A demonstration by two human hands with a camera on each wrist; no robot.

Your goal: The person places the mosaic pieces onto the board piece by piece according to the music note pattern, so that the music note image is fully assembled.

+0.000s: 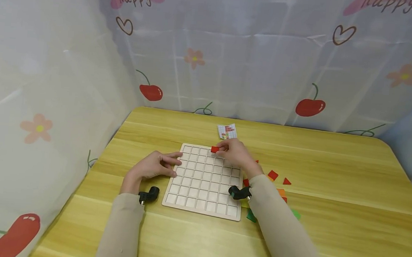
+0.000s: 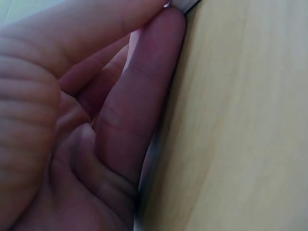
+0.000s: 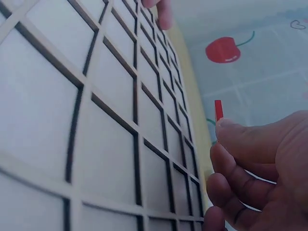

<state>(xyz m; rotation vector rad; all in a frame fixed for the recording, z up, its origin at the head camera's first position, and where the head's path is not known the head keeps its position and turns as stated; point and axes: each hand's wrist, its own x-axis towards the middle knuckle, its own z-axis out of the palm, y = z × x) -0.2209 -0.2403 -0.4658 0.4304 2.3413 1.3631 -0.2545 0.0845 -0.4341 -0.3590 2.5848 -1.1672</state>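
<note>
A pale wooden grid board lies flat on the table, its square cells bare. My right hand pinches a small red tile between thumb and fingertips over the board's far edge. In the right wrist view the red tile stands edge-on above the thumb, apart from the grid. At the board's left edge, my left hand touches the rim with spread fingertips. The left wrist view shows its fingers close up, low beside the tabletop, with only a sliver of the rim at the top.
Loose red tiles, a red triangle, orange tiles and green pieces lie right of the board, partly behind my right forearm. A small printed pattern card lies beyond the board. Printed curtains enclose the table's back and sides.
</note>
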